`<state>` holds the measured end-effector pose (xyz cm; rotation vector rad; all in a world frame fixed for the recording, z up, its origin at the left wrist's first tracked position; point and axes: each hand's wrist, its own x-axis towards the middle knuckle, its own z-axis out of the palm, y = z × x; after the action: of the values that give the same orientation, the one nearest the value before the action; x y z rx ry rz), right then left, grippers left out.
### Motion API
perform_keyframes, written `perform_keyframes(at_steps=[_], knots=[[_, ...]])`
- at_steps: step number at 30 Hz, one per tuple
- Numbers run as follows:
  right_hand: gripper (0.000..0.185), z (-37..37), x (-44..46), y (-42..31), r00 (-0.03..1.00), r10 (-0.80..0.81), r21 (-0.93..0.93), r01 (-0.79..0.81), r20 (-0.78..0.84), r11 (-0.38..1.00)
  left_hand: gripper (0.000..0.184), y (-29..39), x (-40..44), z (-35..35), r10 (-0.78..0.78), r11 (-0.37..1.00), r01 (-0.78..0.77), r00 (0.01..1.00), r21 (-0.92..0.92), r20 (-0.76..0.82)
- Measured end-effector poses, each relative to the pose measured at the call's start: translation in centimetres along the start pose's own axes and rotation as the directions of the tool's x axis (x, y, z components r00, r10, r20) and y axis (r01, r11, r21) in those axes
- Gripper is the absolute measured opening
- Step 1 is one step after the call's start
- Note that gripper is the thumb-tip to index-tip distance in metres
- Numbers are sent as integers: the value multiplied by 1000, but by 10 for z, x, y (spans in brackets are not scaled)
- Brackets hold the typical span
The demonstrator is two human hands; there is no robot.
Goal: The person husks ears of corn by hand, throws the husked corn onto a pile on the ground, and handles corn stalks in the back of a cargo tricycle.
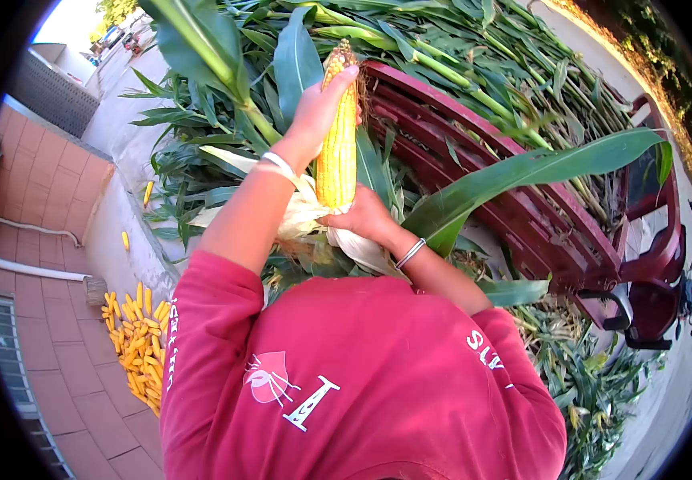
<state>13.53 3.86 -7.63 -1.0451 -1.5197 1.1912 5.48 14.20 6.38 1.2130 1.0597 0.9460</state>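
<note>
Head view: hold the corn cob (336, 164) steady, above the peeled-back husk (301, 214), with left hand (312, 114) wrapped around its upper part and right hand (368, 216) closed at its base, gripping firmly but evenly.

Both hands grip a yellow corn cob (336, 152) — left (320, 108) near its silky tip, right (360, 214) at its base, among peeled-back husks (302, 210).
</note>
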Motion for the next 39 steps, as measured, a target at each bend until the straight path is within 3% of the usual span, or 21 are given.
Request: perform_keyframes(at_steps=[4, 6, 7, 8, 11, 12, 15, 17, 19, 20, 21, 22, 23, 24, 27, 29, 31, 33, 35, 37, 39], knots=[[55, -4, 37, 12, 990, -44, -76, 54, 134, 996, 29, 2, -31, -11, 404, 895, -396, 915, 203, 6], [55, 18, 64, 50, 982, -73, -133, 97, 175, 986, 35, -5, -46, -16, 637, 547, -647, 733, 531, 238], [55, 26, 72, 48, 976, -101, -220, 144, 195, 965, 39, -8, -55, -12, 607, 461, -646, 730, 608, 315], [55, 33, 77, 47, 970, -123, -284, 181, 212, 942, 41, -19, -54, -14, 655, 304, -740, 620, 600, 432], [54, 49, 88, 40, 957, -155, -420, 249, 246, 873, 44, -40, -53, -36, 581, 172, -822, 530, 543, 618], [54, 52, 91, 37, 953, -159, -449, 264, 258, 854, 44, -41, -48, -47, 588, 174, -814, 537, 554, 605], [53, 52, 97, 33, 941, -174, -496, 305, 292, 813, 46, -43, -35, -84, 649, 364, -655, 689, 662, 324], [53, 48, 89, 34, 951, -167, -467, 276, 261, 840, 48, -37, -34, -106, 748, 315, -642, 621, 699, 233], [48, 49, 73, 37, 981, -115, -307, 159, 158, 938, 52, -19, -45, -121, 778, 140, -697, 517, 703, 357], [44, 46, 67, 38, 998, -42, -120, 47, 47, 992, 51, -18, -50, -120, 773, 107, -733, 486, 671, 407], [42, 38, 61, -2, 989, 104, 315, -134, 108, 940, 51, -24, -54, -119, 774, 120, -727, 495, 676, 395], [43, 29, 64, -20, 916, 294, 599, -402, 274, 693, 53, -30, -58, -117, 724, 96, -792, 472, 603, 504], [44, 21, 70, -31, 789, 387, 743, -597, 476, 302, 54, -36, -60, -114, 668, 78, -852, 430, 518, 608], [44, 19, 70, -37, 701, 437, 706, -684, 563, 187, 49, -52, -61, -114, 581, 154, -868, 465, 471, 667], [41, 17, 72, -5, 597, 474, 632, -768, 647, 104, 48, -79, -64, -111, 516, 135, -882, 451, 451, 728], [43, 18, 72, -2, 634, 508, 668, -730, 583, 145, 48, -83, -73, -116, 481, 175, -878, 470, 445, 740], [50, 13, 76, -14, 751, 418, 675, -651, 510, 346, 49, -69, -92, -122, 576, 265, -776, 604, 573, 551], [62, 5, 81, -15, 741, 400, 619, -671, 540, 408, 51, -83, -102, -142, 471, 516, -461, 857, 722, 210], [69, 2, 79, -25, 798, 380, 487, -592, 468, 643, 52, -113, -89, -162, 31, 903, 21, 993, 429, -115], [83, 2, 81, -25, 763, 409, 397, -623, 501, 674, 49, -119, -68, -165, -64, 994, 55, 994, -93, -91], [90, 7, 80, -17, 854, 194, -3, -220, 483, 976, 46, -110, -49, -169, -105, 977, 94, 993, -189, -48]])
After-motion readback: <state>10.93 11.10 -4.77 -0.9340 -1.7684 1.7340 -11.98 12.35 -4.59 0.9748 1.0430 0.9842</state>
